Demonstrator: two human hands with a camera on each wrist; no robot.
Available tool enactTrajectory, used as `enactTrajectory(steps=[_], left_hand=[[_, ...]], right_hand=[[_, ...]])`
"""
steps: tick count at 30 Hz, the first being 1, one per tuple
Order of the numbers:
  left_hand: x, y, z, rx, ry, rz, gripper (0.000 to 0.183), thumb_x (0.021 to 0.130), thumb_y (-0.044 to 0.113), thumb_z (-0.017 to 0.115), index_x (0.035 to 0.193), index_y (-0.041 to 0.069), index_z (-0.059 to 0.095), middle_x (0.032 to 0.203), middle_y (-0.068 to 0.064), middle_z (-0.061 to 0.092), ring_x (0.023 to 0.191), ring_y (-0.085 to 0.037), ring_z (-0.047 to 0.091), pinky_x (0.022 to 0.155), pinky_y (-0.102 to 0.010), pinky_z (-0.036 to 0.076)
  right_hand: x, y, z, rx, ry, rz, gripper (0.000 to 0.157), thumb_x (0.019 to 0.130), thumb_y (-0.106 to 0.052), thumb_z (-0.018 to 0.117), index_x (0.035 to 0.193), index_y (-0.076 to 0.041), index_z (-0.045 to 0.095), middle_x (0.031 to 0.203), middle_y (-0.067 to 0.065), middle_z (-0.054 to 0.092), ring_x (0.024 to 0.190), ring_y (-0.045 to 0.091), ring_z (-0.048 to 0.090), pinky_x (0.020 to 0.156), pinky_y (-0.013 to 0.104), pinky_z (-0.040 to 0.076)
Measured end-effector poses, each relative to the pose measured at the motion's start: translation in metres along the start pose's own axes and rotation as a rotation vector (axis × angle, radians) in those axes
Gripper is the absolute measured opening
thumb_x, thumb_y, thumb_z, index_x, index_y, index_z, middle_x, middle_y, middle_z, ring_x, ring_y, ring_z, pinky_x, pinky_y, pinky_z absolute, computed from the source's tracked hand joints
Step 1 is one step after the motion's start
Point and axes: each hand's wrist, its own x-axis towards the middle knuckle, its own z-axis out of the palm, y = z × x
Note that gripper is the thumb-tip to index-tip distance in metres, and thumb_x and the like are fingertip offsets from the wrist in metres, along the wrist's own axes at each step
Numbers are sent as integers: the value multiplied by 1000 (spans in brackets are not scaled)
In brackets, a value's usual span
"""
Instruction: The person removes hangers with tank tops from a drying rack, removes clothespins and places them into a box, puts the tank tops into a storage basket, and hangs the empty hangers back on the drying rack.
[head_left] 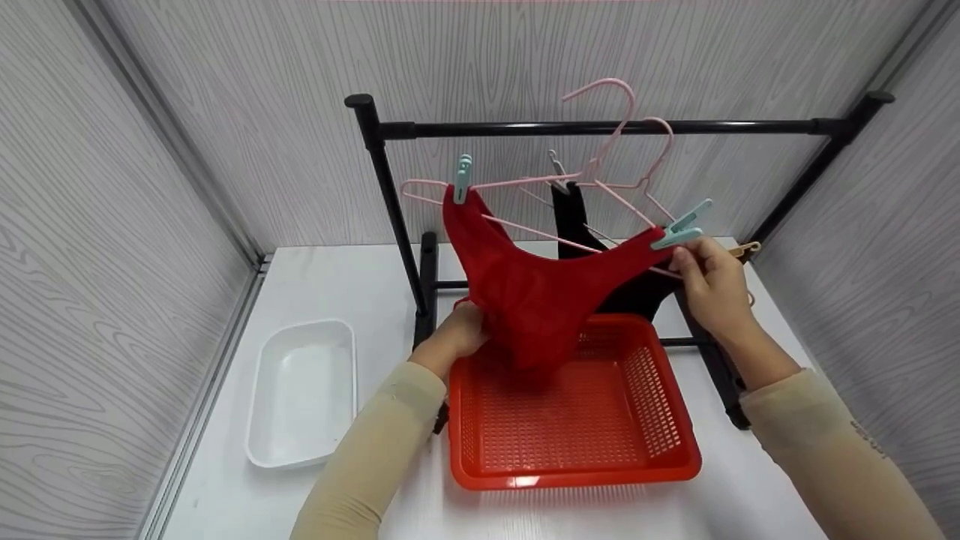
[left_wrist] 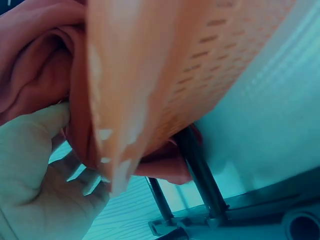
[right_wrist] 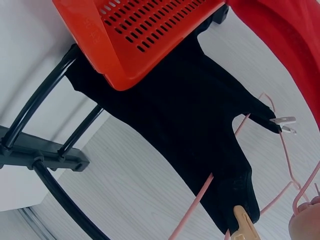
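Observation:
A red tank top (head_left: 540, 292) hangs by its two straps from a pink hanger (head_left: 525, 180), with a mint clothespin (head_left: 463, 180) on the left strap and another mint clothespin (head_left: 679, 225) on the right strap. My left hand (head_left: 461, 330) holds the top's lower left side; in the left wrist view the thumb lies on its bunched cloth (left_wrist: 75, 100). With thumb and fingers, my right hand (head_left: 716, 289) pinches the hanger's right end by the clothespin. Only a bit of that hand (right_wrist: 306, 222) shows in the right wrist view. The top's hem is partly hidden.
Behind, a black top (right_wrist: 180, 100) hangs on a second pink hanger (head_left: 660, 161) from the black rack's bar (head_left: 510, 129). A red basket (head_left: 574, 480) stands below the red top, and a white tray (head_left: 300, 397) lies to the left.

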Motion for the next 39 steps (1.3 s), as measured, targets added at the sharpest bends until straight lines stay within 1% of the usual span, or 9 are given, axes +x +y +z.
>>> enactTrajectory(steps=[4,7,14,19,21,24,30,34,39], left_hand=[[2,-2,3,-31,62,-35,24,94,5,53,116,1,63,119,-14,66,110,-24,60,103,-40,45],[2,-3,5,-96,100,-66,27,97,4,49,122,4,62,122,-11,66,113,-24,60,104,-39,44],[2,-3,7,-53,158,-78,30,87,-4,50,114,1,63,114,-15,68,110,-28,62,101,-42,46],[1,-2,8,-136,181,-145,26,92,3,51,115,6,64,118,-10,67,110,-25,62,100,-41,47],[1,-1,8,-158,188,-152,27,94,4,50,118,8,63,120,-9,67,112,-24,61,101,-41,46],[1,-1,8,-144,200,-134,30,95,5,50,122,8,61,123,-9,66,114,-24,60,102,-40,46],[0,1,7,-80,268,-54,30,91,4,54,119,2,63,123,-12,65,116,-27,60,103,-41,45],[-1,5,3,-26,330,-53,28,91,4,55,119,1,62,123,-15,64,115,-30,60,102,-43,46],[-3,12,-5,-104,405,-64,18,89,6,61,107,3,64,109,-13,69,102,-29,65,91,-44,52]], right_hand=[[0,2,0,12,2,3,13,98,2,59,88,9,62,76,12,60,64,3,48,57,15,37],[0,0,1,3,10,2,12,97,4,58,88,10,62,76,13,60,64,2,47,57,15,36],[-2,-27,-1,-9,-1,-21,11,96,9,56,87,15,59,74,20,59,65,0,46,58,14,36],[-2,-32,-1,-18,-8,-32,12,96,10,56,86,15,59,74,20,59,65,0,47,59,13,36],[-3,-32,-1,-17,-8,-28,12,96,10,55,86,15,59,74,21,59,65,0,47,60,13,37],[-3,-32,-2,-17,-7,-18,12,96,10,55,86,16,58,74,21,59,65,0,48,60,12,37],[-4,-31,-2,-3,-2,-8,12,96,11,55,86,16,58,74,21,59,65,1,47,59,13,36],[-3,-28,-2,-5,-1,0,12,97,9,55,87,15,58,75,20,58,65,1,46,60,13,36],[-4,-6,-1,-22,10,35,12,97,8,56,87,14,59,76,16,59,66,1,47,59,14,37]])
